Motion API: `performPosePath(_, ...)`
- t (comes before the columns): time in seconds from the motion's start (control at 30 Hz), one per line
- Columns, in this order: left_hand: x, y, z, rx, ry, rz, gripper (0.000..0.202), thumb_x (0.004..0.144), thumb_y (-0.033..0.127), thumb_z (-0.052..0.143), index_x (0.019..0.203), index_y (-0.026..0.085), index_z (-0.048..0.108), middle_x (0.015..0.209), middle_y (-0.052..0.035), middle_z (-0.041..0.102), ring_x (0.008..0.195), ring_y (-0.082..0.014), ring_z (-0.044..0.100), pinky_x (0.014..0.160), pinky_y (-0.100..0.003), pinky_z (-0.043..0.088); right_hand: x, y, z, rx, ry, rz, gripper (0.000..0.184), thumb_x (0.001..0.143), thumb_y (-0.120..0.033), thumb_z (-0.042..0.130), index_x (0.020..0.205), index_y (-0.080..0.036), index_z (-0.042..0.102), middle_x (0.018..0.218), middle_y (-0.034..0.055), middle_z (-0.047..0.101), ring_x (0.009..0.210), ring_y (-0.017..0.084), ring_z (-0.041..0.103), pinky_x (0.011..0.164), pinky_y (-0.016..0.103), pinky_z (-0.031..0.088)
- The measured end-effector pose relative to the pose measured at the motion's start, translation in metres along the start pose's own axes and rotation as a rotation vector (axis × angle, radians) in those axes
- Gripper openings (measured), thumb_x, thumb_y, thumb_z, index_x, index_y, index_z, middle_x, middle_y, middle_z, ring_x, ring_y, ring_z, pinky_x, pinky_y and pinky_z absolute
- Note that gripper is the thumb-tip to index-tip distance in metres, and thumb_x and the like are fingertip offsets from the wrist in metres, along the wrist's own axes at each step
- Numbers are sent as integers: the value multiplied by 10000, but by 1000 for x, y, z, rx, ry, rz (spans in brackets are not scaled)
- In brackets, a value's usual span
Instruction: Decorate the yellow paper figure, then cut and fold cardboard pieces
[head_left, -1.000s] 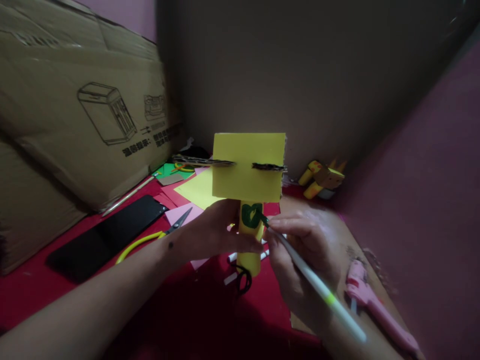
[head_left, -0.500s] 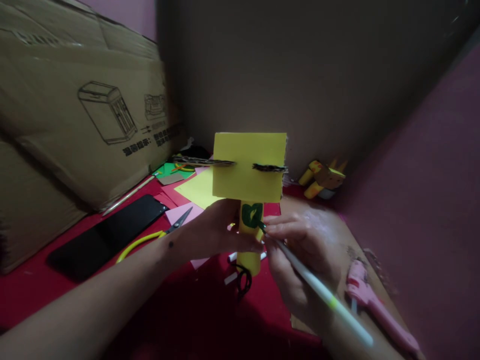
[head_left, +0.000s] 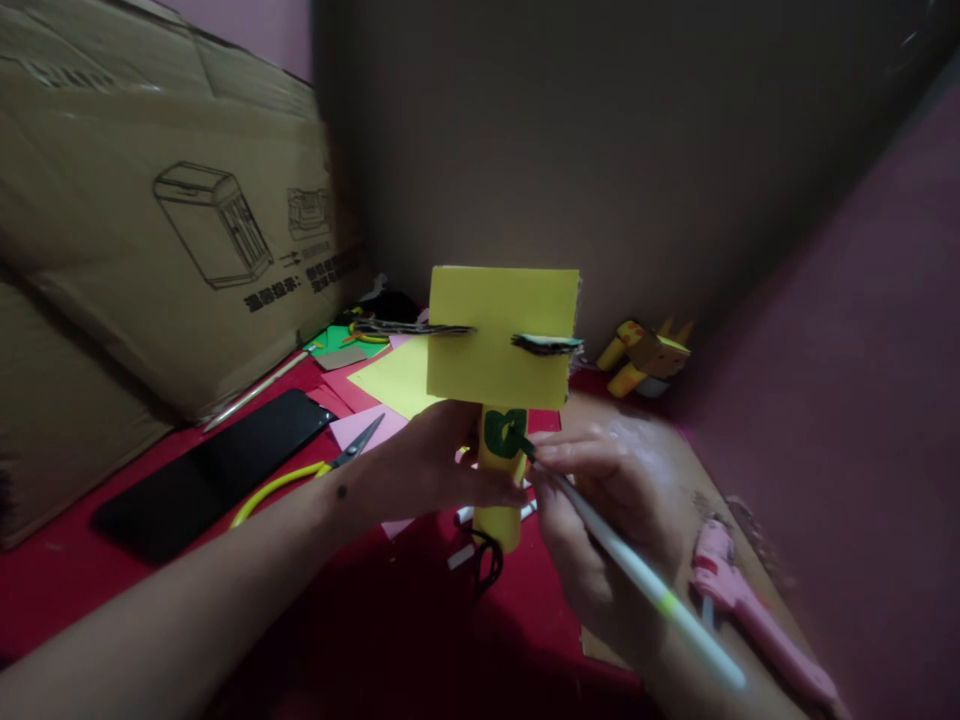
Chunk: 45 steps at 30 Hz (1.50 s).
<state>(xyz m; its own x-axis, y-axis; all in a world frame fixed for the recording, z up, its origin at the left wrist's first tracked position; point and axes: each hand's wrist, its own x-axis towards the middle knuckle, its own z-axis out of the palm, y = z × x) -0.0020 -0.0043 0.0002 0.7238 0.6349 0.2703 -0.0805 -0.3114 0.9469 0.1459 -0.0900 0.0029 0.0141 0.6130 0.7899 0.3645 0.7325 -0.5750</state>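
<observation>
A yellow paper tube [head_left: 497, 527] stands upright in the middle, with a yellow rectangular board [head_left: 501, 300] on its top and corrugated cardboard strips jutting from the board's front. My left hand [head_left: 450, 470] is wrapped round the tube below the board. A green painted patch [head_left: 504, 432] with a small yellow gap marks the tube's front. In my right hand [head_left: 607, 500] is a slim white paintbrush [head_left: 637, 565], its green tip touching the patch's right side. Black string or wire [head_left: 489, 562] loops at the tube's foot.
Left lie a black phone [head_left: 210, 470], yellow-handled scissors [head_left: 330, 467] and coloured paper [head_left: 397, 380]. A cardboard box [head_left: 150, 220] stands behind them. Right are a pink glue gun [head_left: 750, 610] on a cardboard sheet [head_left: 675, 470] and a small yellow-legged animal figure [head_left: 649, 358].
The board and its strips have shifted slightly right and tilted a little. The brush tip has moved slightly upward along the green patch. Both hands keep their hold.
</observation>
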Motion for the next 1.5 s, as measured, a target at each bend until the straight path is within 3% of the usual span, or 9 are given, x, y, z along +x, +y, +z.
performPosePath(0.17,-1,1,0,-1,2,-15,345,682,214,762,926,188,521,815,20,524,735,-139,477,697,-285,445,2,-1,0,-4,16,-14,264,811,-9,535,964,-219,586,845,1,593,711,101,630,585,218,512)
performPosePath(0.43,0,0,0,24,4,-2,339,674,199,763,914,185,524,796,24,515,721,-139,476,674,-291,437,1,1,-2,4,-4,-5,266,812,-11,542,965,-223,588,871,13,598,748,103,629,601,214,508)
performPosePath(0.6,1,0,0,16,-21,14,242,678,173,754,766,167,529,810,17,502,730,-129,474,647,-267,407,2,-2,-3,-21,-28,-10,221,806,-28,549,915,-216,588,838,24,619,762,134,644,616,253,529)
performPosePath(0.8,2,-1,1,-18,-7,26,313,669,158,751,890,176,530,798,29,505,700,-114,441,615,-253,376,3,-3,-1,0,-31,-9,223,799,-22,541,901,-215,586,873,18,630,777,119,649,653,247,534)
performPosePath(0.97,1,-1,0,10,-3,25,314,675,155,742,906,174,529,797,24,505,731,-131,468,688,-285,432,2,-1,0,-9,-5,-12,248,810,-17,544,945,-221,587,854,7,611,750,103,633,614,221,521)
performPosePath(1.27,1,0,0,5,-18,-2,326,684,158,736,952,173,552,857,3,550,786,-151,493,698,-284,437,0,0,-1,-2,-8,-20,270,806,2,547,972,-208,580,870,-3,586,731,80,622,591,193,500)
performPosePath(1.5,2,-2,-1,35,-12,57,292,678,105,728,850,183,505,831,24,515,743,-123,466,656,-254,414,2,-2,-2,-42,-46,4,227,814,-32,540,920,-231,570,856,10,624,785,122,641,657,253,532)
